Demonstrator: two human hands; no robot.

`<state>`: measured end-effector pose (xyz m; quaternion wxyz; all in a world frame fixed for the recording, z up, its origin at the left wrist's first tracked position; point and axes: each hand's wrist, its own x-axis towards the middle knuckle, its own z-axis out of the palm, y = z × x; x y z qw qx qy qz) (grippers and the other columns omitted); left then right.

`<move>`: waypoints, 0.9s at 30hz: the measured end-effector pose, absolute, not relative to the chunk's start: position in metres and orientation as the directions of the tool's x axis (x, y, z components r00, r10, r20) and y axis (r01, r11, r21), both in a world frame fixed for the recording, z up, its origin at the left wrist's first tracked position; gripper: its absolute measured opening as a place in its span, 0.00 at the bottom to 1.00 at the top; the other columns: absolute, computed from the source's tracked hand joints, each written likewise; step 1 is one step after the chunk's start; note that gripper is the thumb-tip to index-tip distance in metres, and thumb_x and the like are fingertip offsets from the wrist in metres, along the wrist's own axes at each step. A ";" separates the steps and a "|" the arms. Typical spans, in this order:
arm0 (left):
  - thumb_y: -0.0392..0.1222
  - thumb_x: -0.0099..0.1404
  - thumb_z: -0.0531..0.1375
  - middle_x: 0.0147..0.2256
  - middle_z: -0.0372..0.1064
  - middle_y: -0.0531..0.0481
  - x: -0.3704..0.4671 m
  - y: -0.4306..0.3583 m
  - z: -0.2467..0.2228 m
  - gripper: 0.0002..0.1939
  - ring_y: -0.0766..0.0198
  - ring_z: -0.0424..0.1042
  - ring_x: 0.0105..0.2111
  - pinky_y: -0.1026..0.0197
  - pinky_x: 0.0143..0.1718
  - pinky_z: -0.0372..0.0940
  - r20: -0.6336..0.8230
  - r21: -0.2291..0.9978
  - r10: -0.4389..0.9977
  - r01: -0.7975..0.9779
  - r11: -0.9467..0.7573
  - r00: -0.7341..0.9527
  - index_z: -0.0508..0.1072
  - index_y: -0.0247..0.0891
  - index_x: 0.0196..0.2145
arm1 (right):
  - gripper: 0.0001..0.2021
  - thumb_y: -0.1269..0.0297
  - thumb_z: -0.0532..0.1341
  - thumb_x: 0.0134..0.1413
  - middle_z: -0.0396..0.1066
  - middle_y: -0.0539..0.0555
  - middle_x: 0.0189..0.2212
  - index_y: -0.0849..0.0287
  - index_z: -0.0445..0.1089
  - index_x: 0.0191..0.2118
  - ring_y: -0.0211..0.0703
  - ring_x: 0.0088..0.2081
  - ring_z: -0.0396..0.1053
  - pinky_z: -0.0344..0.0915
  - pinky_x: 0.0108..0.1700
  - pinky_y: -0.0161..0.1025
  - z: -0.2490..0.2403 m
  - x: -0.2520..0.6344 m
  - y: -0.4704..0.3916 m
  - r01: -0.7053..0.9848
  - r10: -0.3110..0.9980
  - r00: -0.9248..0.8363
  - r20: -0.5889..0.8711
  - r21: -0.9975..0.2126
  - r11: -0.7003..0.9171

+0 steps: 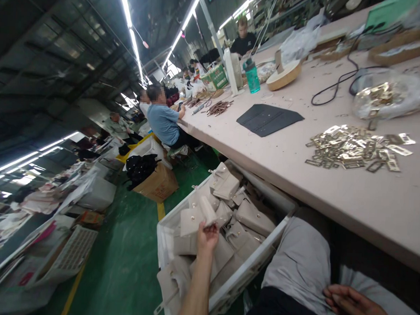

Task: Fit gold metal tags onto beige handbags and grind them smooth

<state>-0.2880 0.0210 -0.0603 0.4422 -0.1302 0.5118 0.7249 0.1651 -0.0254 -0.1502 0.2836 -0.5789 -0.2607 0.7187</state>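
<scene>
Grey trousers (pixel 298 259) lie nearest, the right hand (pixel 358 305) resting on them with fingers curled; whether it holds anything, I cannot tell. The left hand (pixel 208 237) grips the near edge of a beige bag (pixel 206 211) atop similar bags (pixel 254 217) in a white crate (pixel 249 261). It should handle light, smooth and pliable, best taken by its body, off the metal eyelet (pixel 192 218). Beside the crate, a pinkish table (pixel 293 166) bears gold-toned rectangular frames (pixel 353 147).

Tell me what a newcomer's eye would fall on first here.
Probably the white crate heaped with beige bags beside the table, the left hand's grip touching one. Next, likely the shiny gold metal pieces piled on the table at picture right, then the teal bottle standing farther back.
</scene>
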 end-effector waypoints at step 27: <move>0.57 0.59 0.73 0.37 0.81 0.34 -0.034 -0.029 0.062 0.28 0.54 0.81 0.29 0.59 0.31 0.73 -0.378 0.822 0.787 -0.214 0.527 0.487 0.74 0.33 0.45 | 0.30 0.45 0.67 0.58 0.76 0.60 0.49 0.60 0.74 0.59 0.59 0.46 0.72 0.69 0.47 0.47 0.017 0.243 -0.070 0.042 0.952 -0.159 -0.262 -0.965 -0.259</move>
